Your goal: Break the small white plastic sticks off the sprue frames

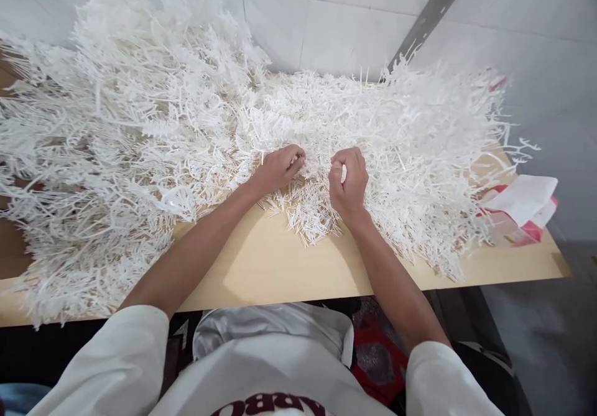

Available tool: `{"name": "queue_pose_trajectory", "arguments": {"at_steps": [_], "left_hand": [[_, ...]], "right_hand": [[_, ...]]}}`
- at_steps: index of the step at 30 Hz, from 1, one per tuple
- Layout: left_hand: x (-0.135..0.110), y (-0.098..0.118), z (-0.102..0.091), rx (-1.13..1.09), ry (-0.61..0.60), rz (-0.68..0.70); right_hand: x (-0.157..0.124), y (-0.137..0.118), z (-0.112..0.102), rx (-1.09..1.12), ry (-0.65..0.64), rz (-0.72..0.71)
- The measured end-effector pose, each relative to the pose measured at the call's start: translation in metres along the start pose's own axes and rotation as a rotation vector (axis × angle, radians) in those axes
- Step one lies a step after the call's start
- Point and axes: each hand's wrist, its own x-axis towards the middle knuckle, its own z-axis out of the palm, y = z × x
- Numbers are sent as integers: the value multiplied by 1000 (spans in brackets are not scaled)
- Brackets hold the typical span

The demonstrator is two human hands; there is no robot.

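Observation:
A wide heap of thin, white, branching pieces [186, 124], plastic-looking, covers most of the wooden tabletop [275, 267]. My left hand [282, 166] is over the middle of the heap, its fingers curled in toward the thumb. A short gap to the right, my right hand [349, 180] is closed too, thumb against the fingers. Whatever either hand pinches is too small or too hidden to make out. Between and below the hands lies a patch of short, loose white sticks [310, 217], close to the bare front strip of the table.
At the table's right end a pink and white plastic bag [520, 211] lies beside the heap. The heap rises highest at the back left. Behind the table stand a pale tiled wall [336, 30] and a slanting grey metal bar [431, 15].

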Motion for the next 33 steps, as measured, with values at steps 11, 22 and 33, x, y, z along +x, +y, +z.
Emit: {"name": "queue_pose_trajectory", "arguments": {"at_steps": [11, 22, 33], "left_hand": [[-5, 0, 0, 39, 45, 140], [-6, -2, 1, -113, 109, 2], [-7, 4, -5, -66, 114, 116]], "right_hand": [[1, 4, 6, -42, -309, -25], [0, 10, 10, 102, -444, 80], [1, 1, 10, 329, -290, 305]]}}
